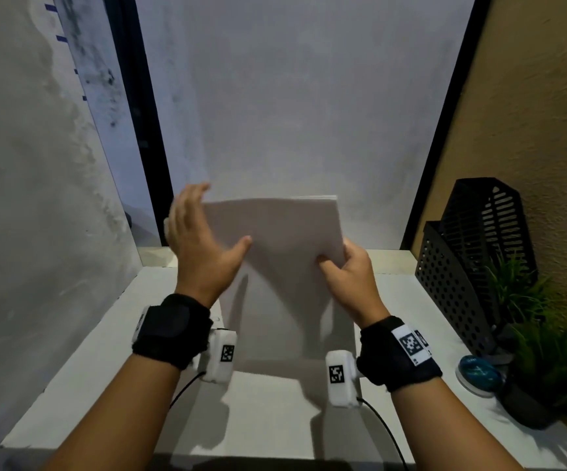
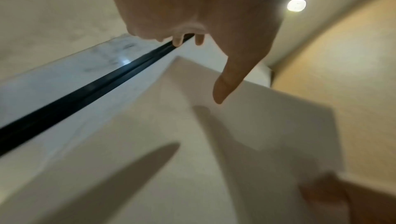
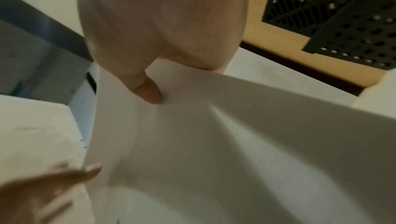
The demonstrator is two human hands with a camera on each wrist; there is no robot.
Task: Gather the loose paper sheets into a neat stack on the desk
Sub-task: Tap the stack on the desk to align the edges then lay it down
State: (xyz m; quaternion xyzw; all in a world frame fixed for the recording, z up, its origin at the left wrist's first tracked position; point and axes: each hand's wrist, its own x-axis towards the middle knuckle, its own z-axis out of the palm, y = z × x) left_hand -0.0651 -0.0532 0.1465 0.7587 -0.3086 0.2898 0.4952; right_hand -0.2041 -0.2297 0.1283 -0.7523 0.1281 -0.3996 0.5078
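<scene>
A stack of white paper sheets point(image 1: 282, 266) stands tilted on its lower edge on the white desk point(image 1: 105, 351). My right hand point(image 1: 346, 266) pinches the stack's right edge, thumb on the front face and fingers behind. In the right wrist view the paper point(image 3: 214, 143) bends under the thumb of that hand point(image 3: 160, 24). My left hand point(image 1: 200, 239) is at the stack's upper left edge with fingers straight and thumb spread over the front. In the left wrist view the thumb of that hand point(image 2: 203, 16) hovers just off the paper point(image 2: 235, 134).
A black perforated file holder point(image 1: 472, 266) stands at the desk's right rear against the tan wall. In front of it are a green plant in a dark pot point(image 1: 547, 351) and a small blue round object point(image 1: 479, 372). A grey wall closes the left side.
</scene>
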